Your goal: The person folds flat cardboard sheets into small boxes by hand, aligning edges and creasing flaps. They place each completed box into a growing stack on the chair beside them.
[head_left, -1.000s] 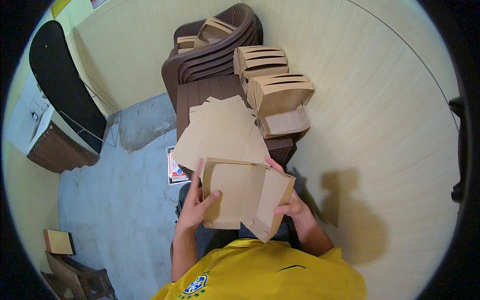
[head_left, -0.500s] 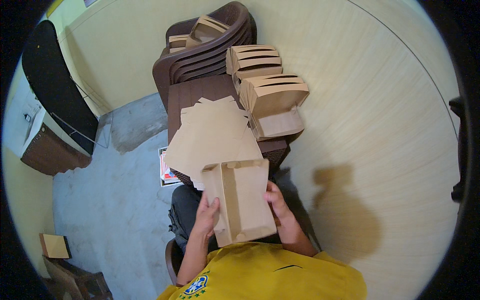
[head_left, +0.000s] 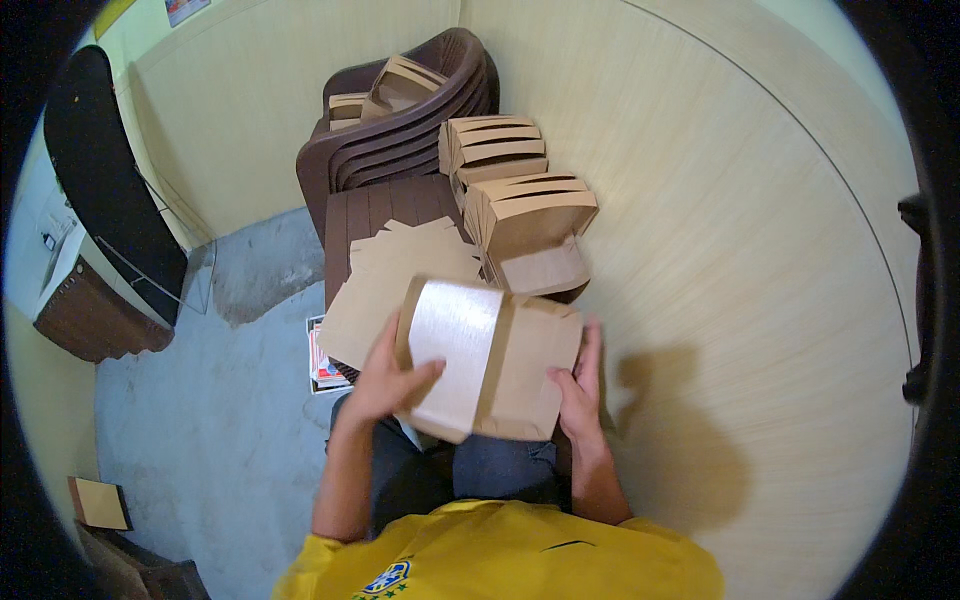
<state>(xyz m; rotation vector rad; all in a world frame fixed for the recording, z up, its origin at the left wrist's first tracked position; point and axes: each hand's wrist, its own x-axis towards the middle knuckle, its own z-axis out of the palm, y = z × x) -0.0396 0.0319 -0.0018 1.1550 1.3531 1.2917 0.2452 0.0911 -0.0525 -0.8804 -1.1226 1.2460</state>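
Head view. The person sits facing a dark brown low table placed against a pale wood-grain wall.

Both hands hold one partly folded brown paperboard box above the lap, just near of the table's near edge. The box's pale, glossy inner face is turned up on its left half; the brown outer panel lies on its right half.

Left hand: at the box's left near edge, thumb laid over the pale face, fingers curled around the edge to the underside. The hand is closed on the box.

Right hand: at the box's right near edge, fingers extended upward along the right side panel, palm against the box. It grips that side; the fingers are not curled fully shut.

A stack of flat unfolded box blanks lies on the table, touching or partly under the far left of the held box. Finished folded boxes stand stacked on the table's right side, against the wall. Nested brown plastic chairs stand at the far end, holding more folded boxes.

A grey concrete floor lies to the left, with a printed paper stack beside the table leg.
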